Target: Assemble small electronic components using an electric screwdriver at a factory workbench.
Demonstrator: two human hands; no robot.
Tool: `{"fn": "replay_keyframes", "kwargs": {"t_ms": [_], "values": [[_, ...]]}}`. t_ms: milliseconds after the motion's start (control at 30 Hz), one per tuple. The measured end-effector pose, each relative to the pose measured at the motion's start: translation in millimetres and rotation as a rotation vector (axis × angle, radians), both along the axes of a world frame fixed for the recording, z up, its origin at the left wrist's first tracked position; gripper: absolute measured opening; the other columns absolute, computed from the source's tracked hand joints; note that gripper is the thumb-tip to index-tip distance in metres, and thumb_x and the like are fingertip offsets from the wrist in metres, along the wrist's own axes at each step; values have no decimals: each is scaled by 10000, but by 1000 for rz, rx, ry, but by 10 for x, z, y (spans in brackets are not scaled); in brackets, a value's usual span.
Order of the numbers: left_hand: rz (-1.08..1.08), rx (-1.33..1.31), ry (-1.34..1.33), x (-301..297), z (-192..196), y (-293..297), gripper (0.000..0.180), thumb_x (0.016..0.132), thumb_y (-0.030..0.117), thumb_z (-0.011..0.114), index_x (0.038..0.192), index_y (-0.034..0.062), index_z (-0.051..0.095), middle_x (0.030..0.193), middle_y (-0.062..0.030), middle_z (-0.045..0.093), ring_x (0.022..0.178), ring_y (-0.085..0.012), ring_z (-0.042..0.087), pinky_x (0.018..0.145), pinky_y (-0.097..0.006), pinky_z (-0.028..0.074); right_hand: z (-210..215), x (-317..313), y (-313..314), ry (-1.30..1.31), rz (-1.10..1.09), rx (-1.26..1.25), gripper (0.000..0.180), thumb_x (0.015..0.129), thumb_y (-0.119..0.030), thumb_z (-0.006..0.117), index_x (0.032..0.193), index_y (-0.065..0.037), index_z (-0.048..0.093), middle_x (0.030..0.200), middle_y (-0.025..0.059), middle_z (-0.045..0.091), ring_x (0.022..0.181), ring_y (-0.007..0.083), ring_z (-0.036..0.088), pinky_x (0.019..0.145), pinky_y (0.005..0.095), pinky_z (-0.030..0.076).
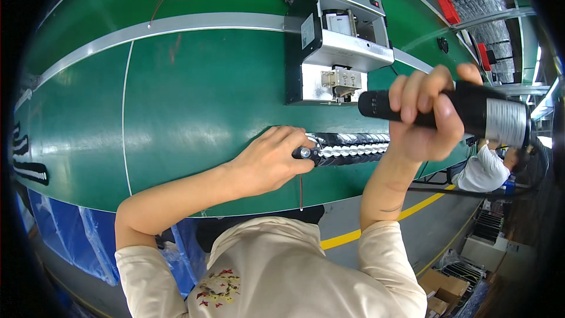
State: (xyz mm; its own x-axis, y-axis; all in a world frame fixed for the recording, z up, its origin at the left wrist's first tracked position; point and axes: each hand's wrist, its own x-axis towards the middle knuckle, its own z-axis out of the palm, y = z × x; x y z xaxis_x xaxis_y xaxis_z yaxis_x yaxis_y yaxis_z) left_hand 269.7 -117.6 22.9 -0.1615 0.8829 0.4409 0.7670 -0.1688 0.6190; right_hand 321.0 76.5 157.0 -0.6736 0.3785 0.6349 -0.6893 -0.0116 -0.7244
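- The left hand [271, 162] lies palm down on the green conveyor belt [194, 112], its forearm coming in from the lower left with the elbow bent sharply.
- Its fingers are curled and closed on the near end of a long black ribbed bar carrying a row of shiny silver fittings [347, 148]; the thumb and forefinger sit around a small round silver bolt head [305, 152] at that end.
- The bar lies flat on the belt, running rightward from the left hand and passing under the right hand, just in front of the machine.
- The right hand [426, 115] is raised above the belt, forearm nearly upright from the lower edge, wrist bent.
- It is wrapped tight around a black cylindrical power tool with a silver band [471, 112], held level, its black nose pointing left.
- A grey and black metal box-shaped machine [338, 41] stands on the belt behind the bar, close to the tool's nose.
- A silver metal rail [176, 25] crosses the belt further back.
- Another person in a white top [485, 168] bends over at the right, well apart.
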Motion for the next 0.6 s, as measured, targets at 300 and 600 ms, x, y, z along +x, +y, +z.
{"fn": "replay_keyframes", "kwargs": {"t_ms": [300, 600], "values": [[-3, -25, 0, 0, 7, -6, 160, 742, 109, 715, 900, 127, 696, 1096, -83, 556, 1103, -309, 552, 864, -418, 472, -89, -255, 54, -147, -63, -6, 356, 768, 29, 509, 1114, -15, 437, 643, 92, 515, 440, 156, 463, 467, 339, 458], [1, -14, 0, -8, 0, -5, 142, 758, 114, 709, 900, 127, 700, 1083, -80, 559, 1104, -306, 550, 859, -416, 470, -20, -65, 11, -12, -11, 15, 429, 784, -46, 553, 1193, -46, 424, 653, 80, 495, 447, 153, 457, 463, 327, 452]]}}
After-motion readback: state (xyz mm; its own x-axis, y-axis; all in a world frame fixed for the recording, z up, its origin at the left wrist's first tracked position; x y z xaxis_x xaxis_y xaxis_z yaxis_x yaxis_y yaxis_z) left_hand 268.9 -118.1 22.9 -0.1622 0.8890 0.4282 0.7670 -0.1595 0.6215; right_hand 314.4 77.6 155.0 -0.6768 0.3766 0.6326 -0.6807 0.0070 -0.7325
